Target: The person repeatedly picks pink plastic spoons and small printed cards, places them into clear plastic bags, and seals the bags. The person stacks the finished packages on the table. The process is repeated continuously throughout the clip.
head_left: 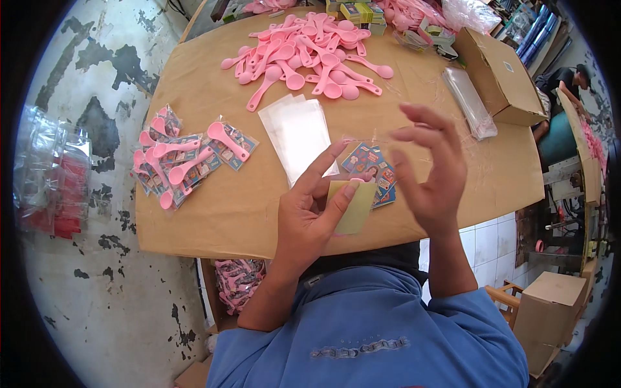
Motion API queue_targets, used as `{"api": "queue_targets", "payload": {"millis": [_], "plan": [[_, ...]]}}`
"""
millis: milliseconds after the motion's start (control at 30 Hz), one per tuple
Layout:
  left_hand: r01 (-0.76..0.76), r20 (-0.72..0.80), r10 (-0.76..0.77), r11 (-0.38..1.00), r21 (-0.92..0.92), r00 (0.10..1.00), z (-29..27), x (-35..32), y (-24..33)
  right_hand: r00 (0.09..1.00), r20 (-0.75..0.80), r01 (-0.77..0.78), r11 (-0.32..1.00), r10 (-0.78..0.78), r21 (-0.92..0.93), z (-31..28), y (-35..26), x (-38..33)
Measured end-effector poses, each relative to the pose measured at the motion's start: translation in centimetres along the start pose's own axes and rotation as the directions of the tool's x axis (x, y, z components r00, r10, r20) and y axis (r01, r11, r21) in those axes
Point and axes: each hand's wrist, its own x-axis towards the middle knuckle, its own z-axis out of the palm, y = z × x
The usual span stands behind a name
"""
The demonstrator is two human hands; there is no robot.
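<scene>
Right now my left hand (310, 216) pinches a pale yellow card (354, 205) between thumb and fingers, just above the near edge of the brown tabletop (213, 213). My right hand (427, 165) hovers beside it with fingers spread, grasping nothing firmly, though a thin clear film seems to trail at its fingertips. Under both lies a colourful printed card (378, 169). A stack of clear sleeves (296, 132) sits just beyond, bagged pink spoons (184, 161) to my left, loose pink spoons (310, 52) farther back.

A blue shirt (381, 330) with rolled sleeves, forearms bare.
</scene>
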Motion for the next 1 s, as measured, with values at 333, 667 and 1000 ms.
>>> {"api": "queue_targets", "payload": {"millis": [333,667,1000], "plan": [[-0.083,-0.035,0.097,0.955,0.285,0.995,0.5,-0.3,0.1,0.956,0.040,0.287,0.896,-0.291,-0.338,2.8,-0.9,0.8],[-0.010,0.035,0.009,0.999,0.040,0.999,0.2,-0.3,-0.1,0.939,-0.262,-0.153,0.954,0.221,0.257,1.4,1.3,1.2],[-0.101,-0.110,0.091,0.990,-0.094,0.990,-0.7,0.7,-0.7,0.902,0.206,-0.419,0.656,0.379,0.628,-1.4,2.2,-1.5]]}}
